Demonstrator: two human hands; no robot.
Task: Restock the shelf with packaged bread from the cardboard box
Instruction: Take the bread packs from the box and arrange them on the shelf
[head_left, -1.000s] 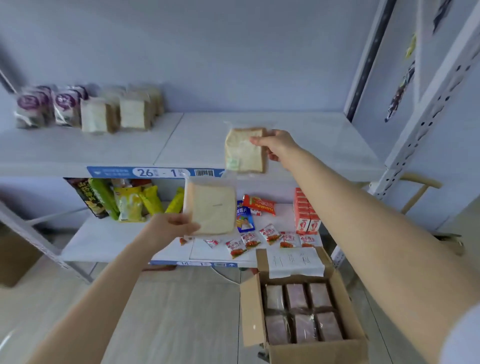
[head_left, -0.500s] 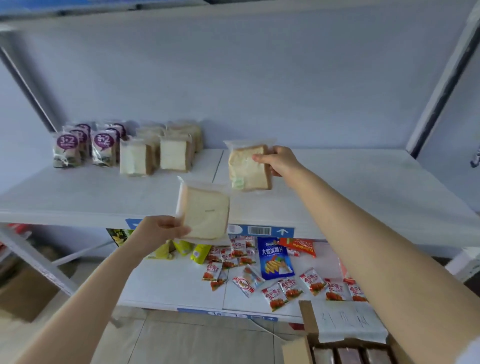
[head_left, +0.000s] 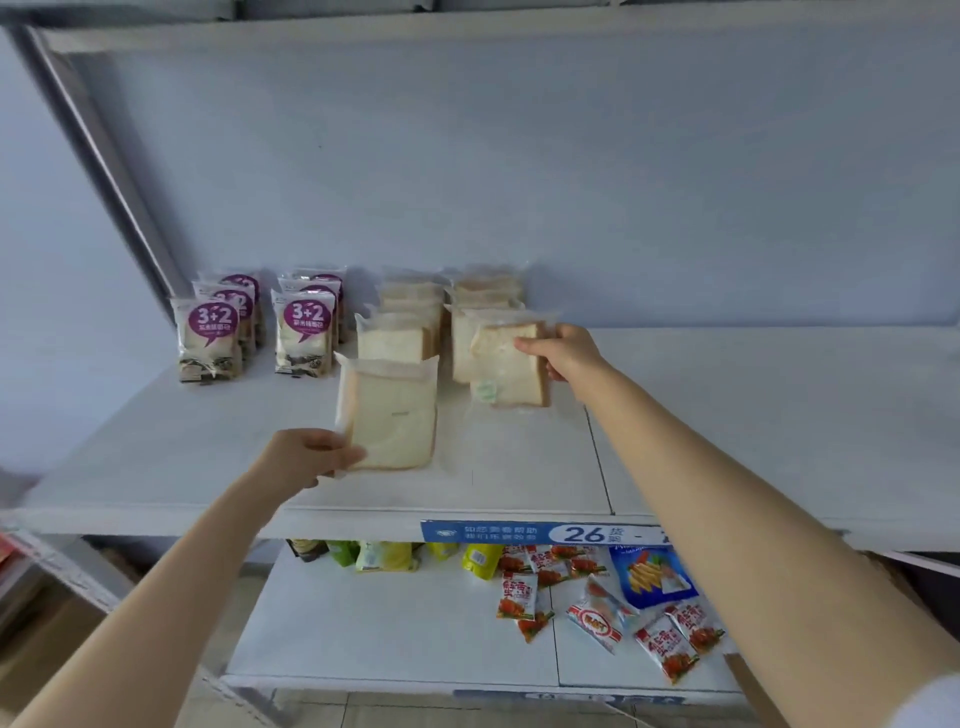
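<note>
While both hands carry a bread pack each, the step in hand looks like placement: the two packs are being brought to the front of the bread rows on the shelf (head_left: 182, 441). The right hand (head_left: 563, 353) has its grip closed on the upper right edge of the right bread pack (head_left: 511, 366), fingers over the front and thumb behind. That pack stands upright, broad face toward the camera, its bottom edge at or just above the shelf board, directly in front of the right row of bread (head_left: 485, 301); whether it rests there cannot be told. The left hand (head_left: 306, 457) pinches the lower left corner of the left bread pack (head_left: 389, 415), which hangs nearer the camera, in front of the left row of bread (head_left: 400, 332) and apart from it. Its face also points forward, and its long axis runs vertically with the sealed flap up, leaning slightly left.

Next, the right pack likely needs pressing back against its row before release, and the left one must travel deeper and settle squarely. The purple-labelled bags (head_left: 208, 338) stand further left. The cardboard box is out of view.
</note>
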